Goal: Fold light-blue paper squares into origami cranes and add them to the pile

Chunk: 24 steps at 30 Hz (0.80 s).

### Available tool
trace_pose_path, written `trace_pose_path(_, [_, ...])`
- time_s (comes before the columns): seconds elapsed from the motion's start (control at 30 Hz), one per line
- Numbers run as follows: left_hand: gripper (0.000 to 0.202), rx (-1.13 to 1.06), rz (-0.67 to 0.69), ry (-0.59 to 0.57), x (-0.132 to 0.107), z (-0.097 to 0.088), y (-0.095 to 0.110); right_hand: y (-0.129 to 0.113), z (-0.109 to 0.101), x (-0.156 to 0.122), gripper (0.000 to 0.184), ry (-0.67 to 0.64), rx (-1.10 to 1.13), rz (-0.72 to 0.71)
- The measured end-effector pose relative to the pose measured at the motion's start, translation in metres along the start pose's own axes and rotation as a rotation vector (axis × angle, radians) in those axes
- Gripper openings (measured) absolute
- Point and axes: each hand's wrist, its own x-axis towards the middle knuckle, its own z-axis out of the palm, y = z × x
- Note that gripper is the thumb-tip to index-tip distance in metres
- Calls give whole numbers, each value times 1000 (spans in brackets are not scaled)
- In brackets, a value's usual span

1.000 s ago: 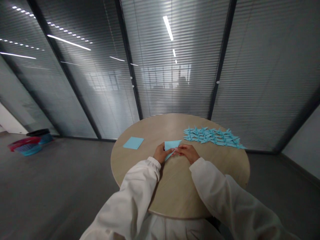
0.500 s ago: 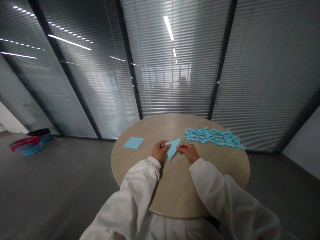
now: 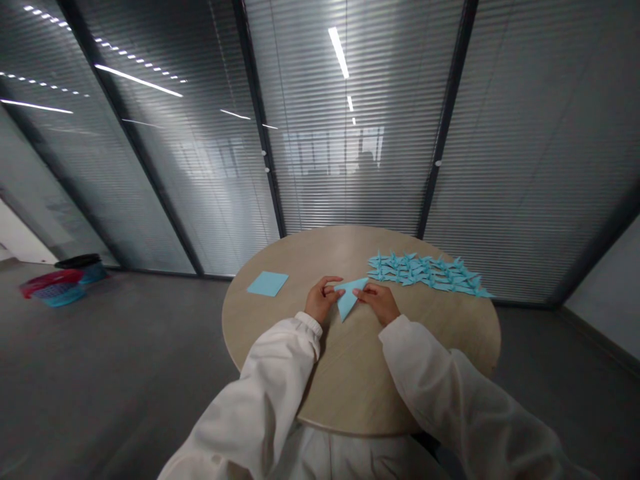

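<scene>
A light blue paper folded into a triangle (image 3: pixel 349 298) lies on the round wooden table (image 3: pixel 360 373), its point toward me. My left hand (image 3: pixel 321 299) pinches the triangle's left corner, fingers curled on it. My right hand (image 3: pixel 381 301) presses its fingertips on the triangle's right corner. Both arms are in white sleeves.
A flat stack of light blue square sheets (image 3: pixel 267 283) lies on the table's left side. Several folded blue paper cranes (image 3: pixel 425 272) are spread in rows at the table's far right. Glass walls with blinds stand behind. Coloured basins (image 3: pixel 56 289) sit on the floor at far left.
The sheet went from half-lifted and partly folded to a flat triangle on the table. Both hands moved from its lower tip up to its top corners.
</scene>
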Motion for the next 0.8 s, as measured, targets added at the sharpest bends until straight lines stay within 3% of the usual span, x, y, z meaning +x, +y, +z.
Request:
trace_pose_path(0.2, [58,-31,15,-16,0,0,0,4,-2,2,30,8,-13,-12])
trace_pose_path(0.47, [43,8,79,58,0,0,4,6,-3,1,28,17,-65,-44])
trace_pose_path(0.73, [50,0,70,33,-1,0,4,5,-3,2,27,31,-39,-51])
trace_pose_path(0.8, [60,-8,52,-8,-2,1,3,4,-3,1,27,32,-33,-44])
